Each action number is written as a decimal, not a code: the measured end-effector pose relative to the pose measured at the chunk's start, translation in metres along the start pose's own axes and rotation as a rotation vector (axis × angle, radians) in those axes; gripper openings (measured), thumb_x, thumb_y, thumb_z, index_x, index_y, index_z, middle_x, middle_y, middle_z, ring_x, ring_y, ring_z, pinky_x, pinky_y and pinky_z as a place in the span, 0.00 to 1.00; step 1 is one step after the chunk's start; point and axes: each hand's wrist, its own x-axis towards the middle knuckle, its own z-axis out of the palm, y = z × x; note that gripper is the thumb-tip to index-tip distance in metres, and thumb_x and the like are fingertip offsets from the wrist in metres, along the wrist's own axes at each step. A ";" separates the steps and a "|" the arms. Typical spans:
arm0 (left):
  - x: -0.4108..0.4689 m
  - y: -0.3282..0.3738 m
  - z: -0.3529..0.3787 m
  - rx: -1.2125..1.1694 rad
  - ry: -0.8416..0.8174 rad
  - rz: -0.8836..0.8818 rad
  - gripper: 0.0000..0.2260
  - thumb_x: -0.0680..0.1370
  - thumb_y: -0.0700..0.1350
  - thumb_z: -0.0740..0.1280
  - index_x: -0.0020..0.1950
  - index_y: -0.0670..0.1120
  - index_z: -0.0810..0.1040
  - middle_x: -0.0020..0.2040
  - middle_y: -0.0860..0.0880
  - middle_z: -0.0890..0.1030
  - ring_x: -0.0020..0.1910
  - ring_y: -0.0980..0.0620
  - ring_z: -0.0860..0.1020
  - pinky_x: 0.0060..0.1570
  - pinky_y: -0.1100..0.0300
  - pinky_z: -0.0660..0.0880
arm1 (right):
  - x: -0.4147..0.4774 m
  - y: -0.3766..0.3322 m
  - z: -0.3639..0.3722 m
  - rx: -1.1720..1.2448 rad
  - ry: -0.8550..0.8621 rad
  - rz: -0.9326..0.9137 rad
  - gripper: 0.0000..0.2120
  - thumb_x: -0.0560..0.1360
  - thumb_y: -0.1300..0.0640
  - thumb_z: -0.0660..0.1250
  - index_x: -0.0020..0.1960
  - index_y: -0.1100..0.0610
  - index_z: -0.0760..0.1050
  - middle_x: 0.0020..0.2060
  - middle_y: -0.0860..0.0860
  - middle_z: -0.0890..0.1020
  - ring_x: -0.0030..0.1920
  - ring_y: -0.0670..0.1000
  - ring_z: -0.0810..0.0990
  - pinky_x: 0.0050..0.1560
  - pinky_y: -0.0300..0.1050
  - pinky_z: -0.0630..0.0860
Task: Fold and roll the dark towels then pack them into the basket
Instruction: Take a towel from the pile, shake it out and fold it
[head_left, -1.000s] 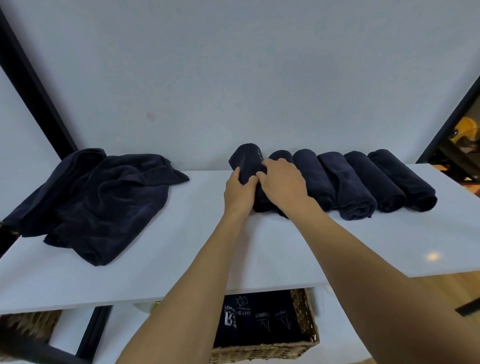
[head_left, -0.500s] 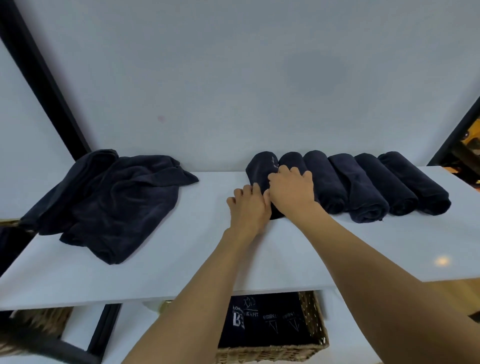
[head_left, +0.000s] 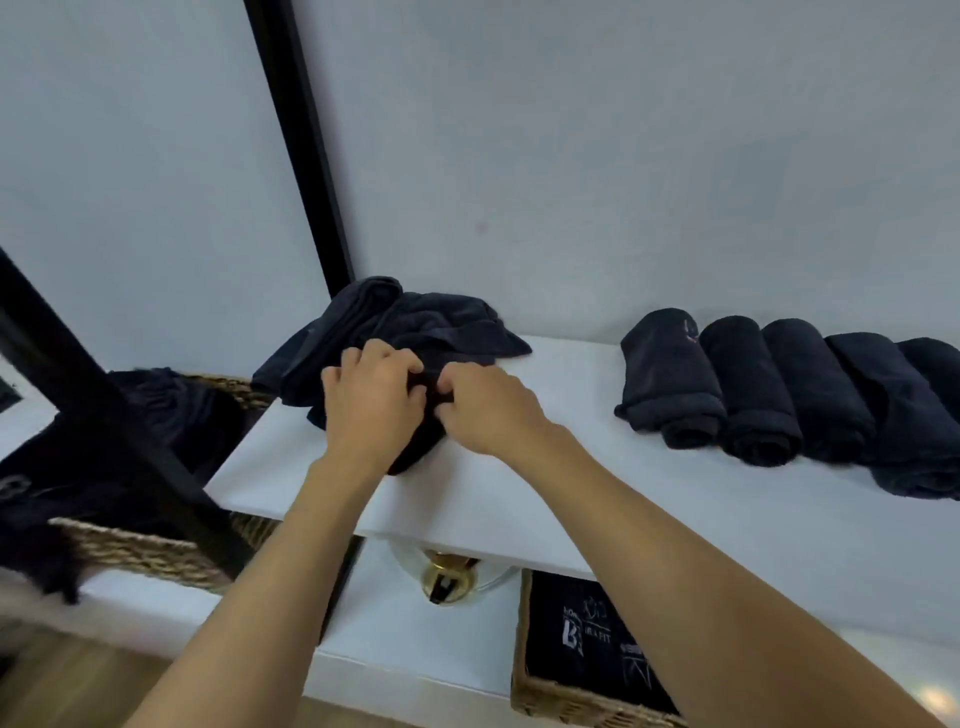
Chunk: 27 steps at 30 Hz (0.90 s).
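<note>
Left hand (head_left: 371, 402) and right hand (head_left: 485, 410) both grasp the loose towel heap (head_left: 415, 322) at the left end of the counter (head_left: 561, 473). Rolled towels (head_left: 753, 384) line its right; a basket (head_left: 550, 699) sits below.

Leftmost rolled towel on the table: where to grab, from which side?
Span the leftmost rolled towel across its middle from above, thumb on its free left flank. Its right flank lies against the next roll, and a mid-body wrap should keep it from unrolling.

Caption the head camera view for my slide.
Left hand and right hand grip a loose dark towel near rolled towels.
</note>
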 end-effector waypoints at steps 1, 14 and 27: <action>-0.003 -0.017 -0.004 0.061 -0.017 -0.084 0.16 0.76 0.49 0.70 0.63 0.50 0.77 0.63 0.45 0.75 0.62 0.40 0.70 0.60 0.45 0.65 | 0.003 -0.011 0.009 0.046 -0.057 -0.044 0.15 0.76 0.49 0.65 0.60 0.53 0.73 0.51 0.51 0.79 0.50 0.55 0.78 0.44 0.47 0.73; -0.001 -0.059 0.007 -0.290 -0.088 -0.254 0.06 0.75 0.42 0.69 0.41 0.45 0.74 0.35 0.50 0.75 0.37 0.45 0.75 0.34 0.56 0.69 | 0.031 -0.048 0.062 -0.188 0.100 -0.139 0.10 0.79 0.59 0.60 0.60 0.59 0.72 0.54 0.56 0.78 0.54 0.58 0.78 0.41 0.48 0.69; 0.058 0.055 -0.119 -0.769 0.166 0.153 0.11 0.78 0.47 0.68 0.60 0.48 0.77 0.52 0.56 0.79 0.51 0.59 0.77 0.54 0.63 0.73 | 0.015 -0.037 -0.140 0.664 0.485 -0.156 0.14 0.79 0.63 0.54 0.51 0.55 0.78 0.45 0.45 0.80 0.44 0.44 0.77 0.40 0.36 0.72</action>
